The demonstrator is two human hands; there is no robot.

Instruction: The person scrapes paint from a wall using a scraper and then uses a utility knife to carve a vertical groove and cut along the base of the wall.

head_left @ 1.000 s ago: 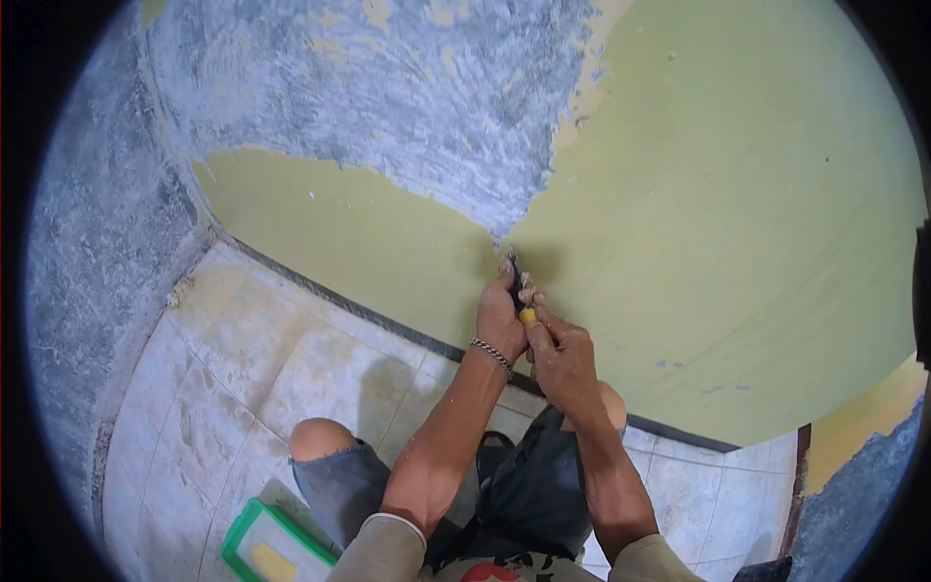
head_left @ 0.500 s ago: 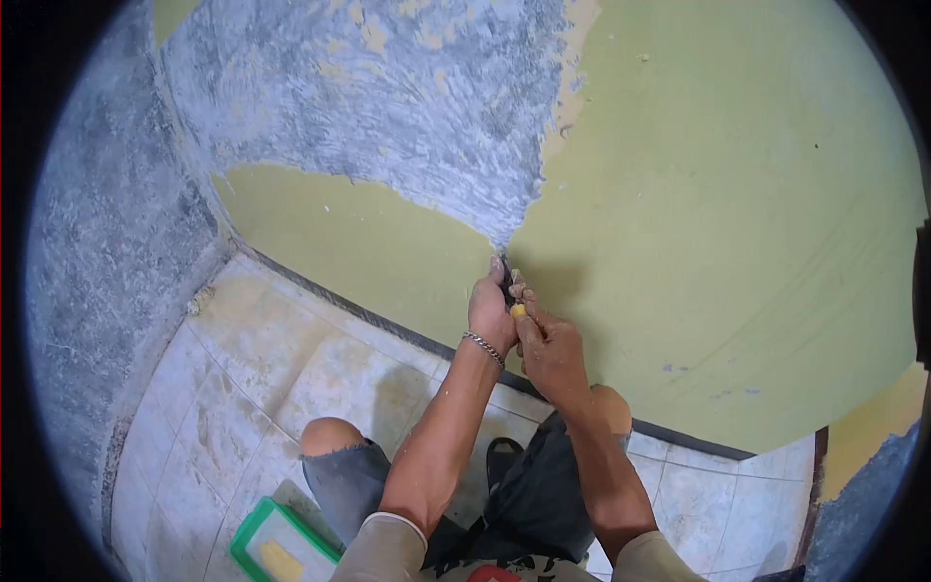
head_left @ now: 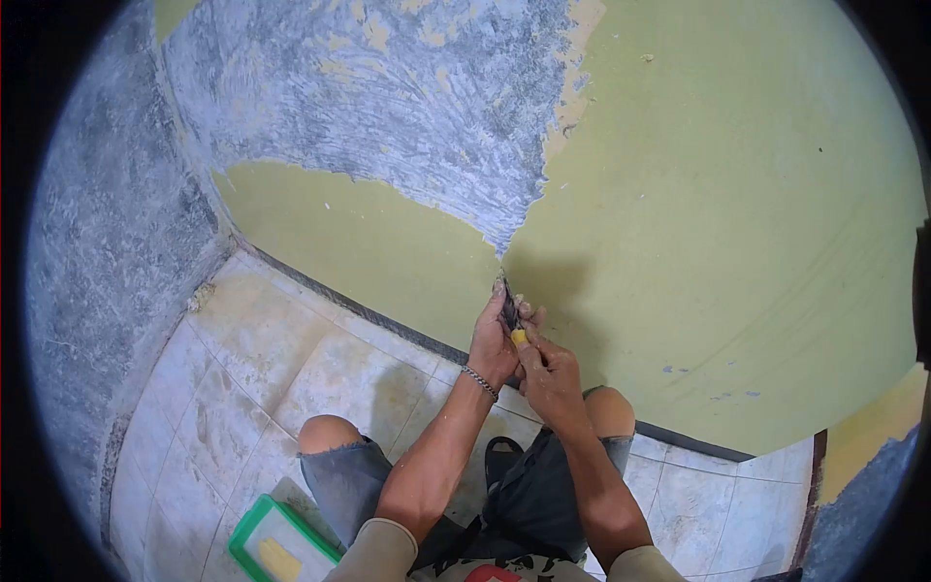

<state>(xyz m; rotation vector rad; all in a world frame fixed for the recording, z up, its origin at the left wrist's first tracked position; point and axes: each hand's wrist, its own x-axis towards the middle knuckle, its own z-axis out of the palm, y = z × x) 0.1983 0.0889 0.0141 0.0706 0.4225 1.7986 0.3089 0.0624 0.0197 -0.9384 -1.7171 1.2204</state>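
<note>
My right hand [head_left: 553, 380] is closed round the yellow handle of a scraper [head_left: 508, 308] with a dark blade. Against the side of that blade lies my left hand [head_left: 493, 341], its thumb stretched along it toward the tip. Dust coats the fingers of both hands. The blade's end is just below the narrow lower point of a stripped grey patch [head_left: 417, 116] on the wall. Yellow-green paint [head_left: 718, 213] covers the wall on both sides of that point, with ragged edges along the patch.
A dark skirting strip [head_left: 369, 312] runs along the wall's foot above dusty floor tiles [head_left: 320, 388]. By my left knee is a green-rimmed tray [head_left: 254, 519] holding a yellowish piece. A rough grey wall [head_left: 107, 233] meets this one at the left.
Both hands and the scraper have shifted slightly down, away from the patch's lower point. More of the painted wall shows between the blade and the patch.
</note>
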